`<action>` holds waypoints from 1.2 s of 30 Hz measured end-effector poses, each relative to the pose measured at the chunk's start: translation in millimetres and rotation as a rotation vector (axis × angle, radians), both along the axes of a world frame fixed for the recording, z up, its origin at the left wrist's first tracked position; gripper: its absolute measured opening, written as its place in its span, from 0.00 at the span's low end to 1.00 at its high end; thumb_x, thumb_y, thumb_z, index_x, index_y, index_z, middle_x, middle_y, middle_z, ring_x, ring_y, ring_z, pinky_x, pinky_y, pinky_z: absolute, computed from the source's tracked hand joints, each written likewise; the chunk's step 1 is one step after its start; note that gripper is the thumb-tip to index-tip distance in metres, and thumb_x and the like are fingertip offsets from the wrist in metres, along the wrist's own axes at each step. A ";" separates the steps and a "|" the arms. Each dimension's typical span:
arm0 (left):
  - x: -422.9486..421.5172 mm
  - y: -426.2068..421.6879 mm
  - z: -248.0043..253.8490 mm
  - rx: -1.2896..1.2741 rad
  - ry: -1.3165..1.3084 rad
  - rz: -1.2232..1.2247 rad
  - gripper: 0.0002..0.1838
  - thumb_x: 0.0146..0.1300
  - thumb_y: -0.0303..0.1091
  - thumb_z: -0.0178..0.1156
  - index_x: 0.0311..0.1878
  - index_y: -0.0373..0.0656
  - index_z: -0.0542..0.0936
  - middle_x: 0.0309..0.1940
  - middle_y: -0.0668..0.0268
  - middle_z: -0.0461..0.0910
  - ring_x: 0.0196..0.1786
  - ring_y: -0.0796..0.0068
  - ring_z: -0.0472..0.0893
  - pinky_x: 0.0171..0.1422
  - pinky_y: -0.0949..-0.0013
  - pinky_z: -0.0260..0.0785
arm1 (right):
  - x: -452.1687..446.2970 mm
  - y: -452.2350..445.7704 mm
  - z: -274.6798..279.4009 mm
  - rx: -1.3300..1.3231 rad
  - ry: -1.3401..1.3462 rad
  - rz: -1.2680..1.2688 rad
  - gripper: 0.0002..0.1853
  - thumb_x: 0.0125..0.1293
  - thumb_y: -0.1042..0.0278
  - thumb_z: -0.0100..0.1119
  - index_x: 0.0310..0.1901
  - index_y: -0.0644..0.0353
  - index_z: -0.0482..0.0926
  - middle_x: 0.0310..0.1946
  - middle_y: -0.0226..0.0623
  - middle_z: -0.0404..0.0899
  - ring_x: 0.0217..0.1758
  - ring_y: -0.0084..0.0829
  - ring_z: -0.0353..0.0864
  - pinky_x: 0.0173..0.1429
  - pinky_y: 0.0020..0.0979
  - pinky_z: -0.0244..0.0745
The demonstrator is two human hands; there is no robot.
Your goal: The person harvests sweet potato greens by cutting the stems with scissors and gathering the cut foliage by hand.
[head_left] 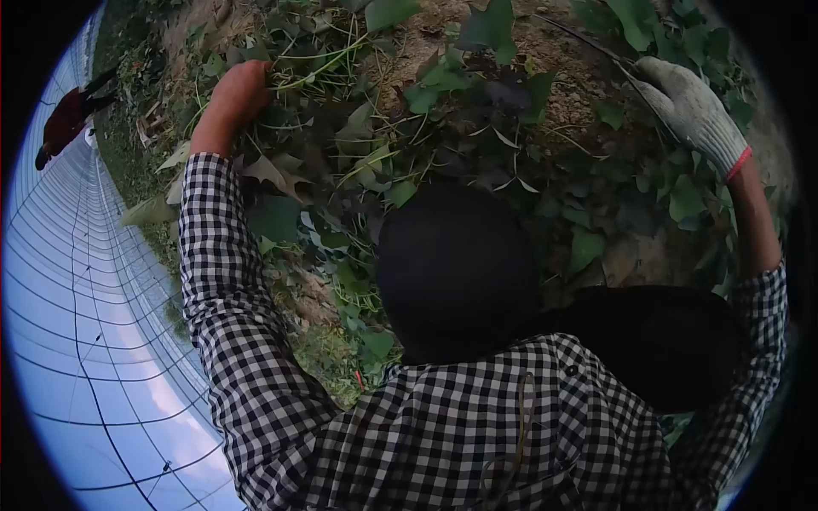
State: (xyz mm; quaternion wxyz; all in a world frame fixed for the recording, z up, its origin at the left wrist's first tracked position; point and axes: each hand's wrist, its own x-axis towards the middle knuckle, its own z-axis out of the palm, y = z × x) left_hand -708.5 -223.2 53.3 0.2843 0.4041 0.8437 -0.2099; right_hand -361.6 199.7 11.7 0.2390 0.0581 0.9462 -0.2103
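Note:
My left hand (pixel 236 95), bare, is closed at the upper left around leafy vine stems (pixel 319 75). Its fingertips are partly hidden by the foliage. On the upper right, my right hand (pixel 684 106) wears a pale knitted glove with a red cuff edge. Its fingers are wrapped around a long, thin, dark tool (pixel 586 39) that reaches up and left over bare soil (pixel 567 89). The tool's exact kind is unclear. Between the hands, green and purplish vine leaves (pixel 503 94) spread over the ground.
My knees in dark trousers (pixel 460 272) fill the middle, below the vines. Dry, curled leaves (pixel 277 177) lie near my left forearm. Another person (pixel 64 128) in dark red is at the far left, beside a curved frame (pixel 85 341) of thin bars against the sky.

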 end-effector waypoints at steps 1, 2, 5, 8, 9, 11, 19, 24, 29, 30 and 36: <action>-0.3 6.4 18.7 -0.010 0.021 -0.003 0.15 0.52 0.29 0.64 0.46 0.42 0.81 0.38 0.51 0.82 0.46 0.49 0.80 0.50 0.53 0.73 | 9.8 8.3 -7.8 -0.015 -0.049 -0.013 0.19 0.70 0.59 0.46 0.53 0.67 0.72 0.45 0.53 0.76 0.52 0.52 0.75 0.55 0.42 0.70; -1.1 3.9 16.5 -0.012 0.050 -0.078 0.14 0.54 0.30 0.63 0.45 0.42 0.81 0.39 0.52 0.82 0.46 0.49 0.81 0.49 0.53 0.74 | 10.8 7.7 -11.3 -0.026 -0.050 -0.016 0.20 0.71 0.56 0.45 0.51 0.67 0.72 0.43 0.54 0.76 0.50 0.52 0.75 0.54 0.43 0.70; 11.7 -5.4 -15.9 0.064 0.002 -0.180 0.13 0.55 0.32 0.63 0.44 0.41 0.80 0.42 0.54 0.82 0.46 0.51 0.81 0.50 0.54 0.74 | 14.8 -0.8 -20.2 -0.080 0.023 -0.001 0.23 0.71 0.51 0.44 0.46 0.68 0.72 0.37 0.55 0.77 0.46 0.54 0.76 0.51 0.45 0.70; 45.4 -31.9 -72.3 -0.042 -0.056 -0.237 0.10 0.58 0.32 0.60 0.43 0.42 0.80 0.47 0.56 0.80 0.44 0.54 0.83 0.48 0.55 0.76 | 1.4 -17.1 -9.2 -0.054 -0.026 0.035 0.23 0.71 0.51 0.45 0.46 0.68 0.72 0.36 0.55 0.77 0.46 0.54 0.76 0.50 0.45 0.71; 60.5 -45.5 -81.5 -0.050 -0.051 -0.191 0.08 0.58 0.31 0.58 0.41 0.42 0.81 0.47 0.55 0.79 0.43 0.55 0.83 0.46 0.56 0.77 | -0.2 -18.2 -8.3 -0.023 -0.039 0.061 0.23 0.71 0.51 0.46 0.46 0.68 0.72 0.37 0.55 0.77 0.46 0.54 0.76 0.50 0.46 0.71; 81.9 -76.0 -86.3 -0.224 -0.047 -0.213 0.06 0.59 0.29 0.57 0.35 0.42 0.82 0.48 0.54 0.78 0.40 0.57 0.84 0.42 0.56 0.78 | 2.2 -15.4 -12.1 -0.034 -0.023 0.053 0.22 0.70 0.51 0.46 0.46 0.67 0.72 0.37 0.54 0.77 0.46 0.54 0.76 0.50 0.46 0.71; 96.7 -145.0 -72.2 -0.045 0.065 -0.009 0.08 0.60 0.28 0.55 0.38 0.46 0.83 0.59 0.61 0.75 0.40 0.55 0.84 0.44 0.55 0.76 | 6.3 -8.5 -14.7 -0.098 -0.110 -0.031 0.21 0.70 0.54 0.46 0.49 0.68 0.73 0.43 0.54 0.77 0.51 0.53 0.76 0.53 0.44 0.71; 69.9 -58.1 7.1 0.312 -0.093 0.223 0.18 0.52 0.21 0.61 0.48 0.40 0.81 0.56 0.57 0.78 0.50 0.52 0.80 0.52 0.61 0.73 | 33.8 30.7 -8.8 -0.113 0.187 -0.243 0.24 0.73 0.51 0.44 0.55 0.66 0.74 0.42 0.48 0.79 0.47 0.44 0.79 0.53 0.39 0.72; 52.5 58.9 98.8 0.328 -0.007 0.487 0.17 0.57 0.21 0.60 0.52 0.37 0.79 0.44 0.51 0.82 0.47 0.60 0.82 0.53 0.66 0.71 | 89.0 36.6 45.2 -0.608 0.063 -0.884 0.26 0.73 0.47 0.44 0.56 0.63 0.75 0.24 0.31 0.73 0.25 0.22 0.75 0.32 0.26 0.72; 55.2 66.4 104.6 0.449 -0.035 0.459 0.16 0.58 0.21 0.59 0.52 0.37 0.79 0.44 0.52 0.82 0.47 0.61 0.82 0.53 0.66 0.71 | 114.9 44.0 29.4 -0.707 0.101 -0.954 0.25 0.74 0.47 0.44 0.56 0.61 0.76 0.25 0.32 0.74 0.26 0.23 0.76 0.33 0.27 0.73; 75.8 187.0 111.2 0.591 0.039 0.087 0.15 0.60 0.24 0.58 0.51 0.39 0.79 0.46 0.57 0.82 0.49 0.65 0.81 0.55 0.68 0.70 | 220.6 32.9 13.3 -0.685 0.217 -1.101 0.24 0.73 0.47 0.47 0.55 0.60 0.77 0.20 0.24 0.69 0.19 0.15 0.67 0.25 0.22 0.66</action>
